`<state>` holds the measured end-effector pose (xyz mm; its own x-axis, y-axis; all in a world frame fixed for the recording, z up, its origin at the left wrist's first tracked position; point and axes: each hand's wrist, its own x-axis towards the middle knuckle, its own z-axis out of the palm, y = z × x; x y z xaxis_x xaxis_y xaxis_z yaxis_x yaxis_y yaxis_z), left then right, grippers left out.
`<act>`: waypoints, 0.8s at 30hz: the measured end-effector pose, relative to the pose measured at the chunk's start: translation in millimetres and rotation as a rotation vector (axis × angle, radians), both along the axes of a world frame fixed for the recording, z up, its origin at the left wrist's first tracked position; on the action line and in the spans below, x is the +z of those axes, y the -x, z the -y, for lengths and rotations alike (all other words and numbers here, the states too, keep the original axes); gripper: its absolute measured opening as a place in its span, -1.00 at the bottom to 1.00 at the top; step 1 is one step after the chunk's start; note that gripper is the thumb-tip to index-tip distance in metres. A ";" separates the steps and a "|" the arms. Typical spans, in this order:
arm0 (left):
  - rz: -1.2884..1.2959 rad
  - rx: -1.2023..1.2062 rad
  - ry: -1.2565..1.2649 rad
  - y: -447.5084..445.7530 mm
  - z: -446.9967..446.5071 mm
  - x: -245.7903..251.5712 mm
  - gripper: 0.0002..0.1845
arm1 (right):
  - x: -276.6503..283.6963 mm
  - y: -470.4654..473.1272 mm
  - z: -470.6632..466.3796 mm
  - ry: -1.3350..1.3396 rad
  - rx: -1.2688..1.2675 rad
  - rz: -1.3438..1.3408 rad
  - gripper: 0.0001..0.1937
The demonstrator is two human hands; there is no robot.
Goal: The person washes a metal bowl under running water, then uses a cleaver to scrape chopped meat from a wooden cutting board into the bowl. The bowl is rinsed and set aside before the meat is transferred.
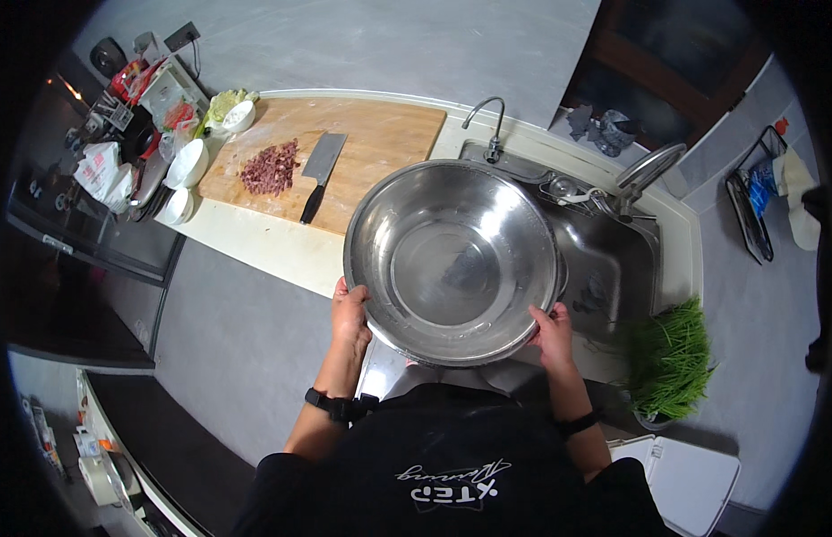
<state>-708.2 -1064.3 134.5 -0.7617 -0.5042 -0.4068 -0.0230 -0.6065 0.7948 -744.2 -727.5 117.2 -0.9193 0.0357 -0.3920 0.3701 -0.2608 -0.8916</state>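
A large stainless steel basin (pixel 446 275) is held level between my hands, and only a little liquid or wet sheen shows inside. My left hand (pixel 350 310) grips its rim at the lower left, thumb over the edge. The rim at the lower right is in my right hand (pixel 551 330). Behind the basin, on the left, lies a wooden cutting board (pixel 382 134) with chopped reddish meat (pixel 271 168) and a cleaver (pixel 323 168), its black handle towards me. The basin partly covers the board's near right corner and the sink's left part.
The steel sink (pixel 597 268) with a curved faucet (pixel 647 174) stands at the right, a thin tap (pixel 493 131) behind the basin. Green leafy stalks (pixel 674 366) fill a container at the counter's right end. White bowls (pixel 187 164) stand left of the board.
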 end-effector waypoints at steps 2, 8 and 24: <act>-0.009 0.000 -0.010 1.9 -0.6 -2.8 -0.71 | 2.1 5.2 0.8 0.015 -0.021 0.006 -0.79; -0.009 0.031 0.000 -0.2 -0.1 -1.3 -0.68 | 2.7 17.2 3.7 -0.034 0.006 -0.071 -0.82; -0.098 -0.047 -0.014 39.6 51.0 11.7 -0.69 | 21.4 42.6 46.3 -0.048 -0.072 -0.048 -0.82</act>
